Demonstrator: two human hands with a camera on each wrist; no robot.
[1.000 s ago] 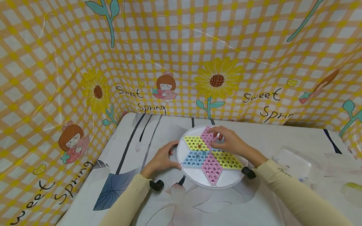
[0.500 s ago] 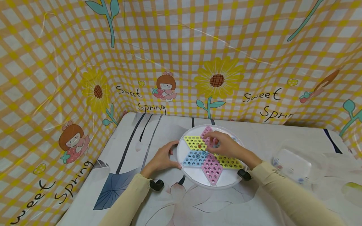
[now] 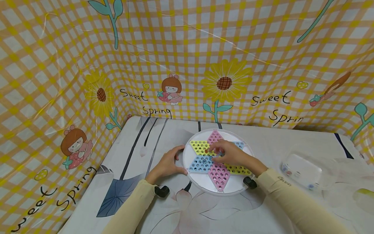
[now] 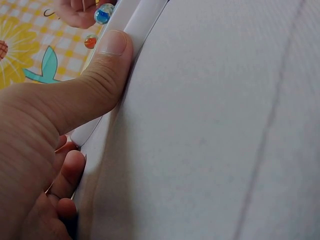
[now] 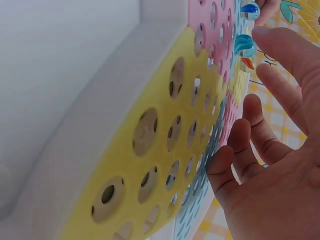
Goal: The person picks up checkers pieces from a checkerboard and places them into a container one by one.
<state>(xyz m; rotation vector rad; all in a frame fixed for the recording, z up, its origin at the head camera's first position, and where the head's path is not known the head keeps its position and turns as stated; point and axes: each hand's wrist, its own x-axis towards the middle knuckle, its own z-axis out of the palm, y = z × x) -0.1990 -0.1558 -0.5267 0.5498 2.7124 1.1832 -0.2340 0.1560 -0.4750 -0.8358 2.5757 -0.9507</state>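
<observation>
Game board point(image 3: 202, 182) is lying on table point(image 3: 274, 139); left hand point(image 3: 168, 165) is gripping rim point(image 4: 142, 25), thumb and forefinger spread, presumably steadying; right hand point(image 3: 230, 154), fingers spread, apparently pinching nothing, is reaching beside marbles point(image 5: 245, 46), sitting in holes point(image 5: 145, 132), likely against rolling.

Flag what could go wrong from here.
1. The right grip is very close to the teal marble; a stray brush could knock it or the nearby orange marble.
2. The left grip is at the game board's edge; a tug might shift it and roll marbles.
3. The right sleeve passes near the clear tray and might bump it.
</observation>
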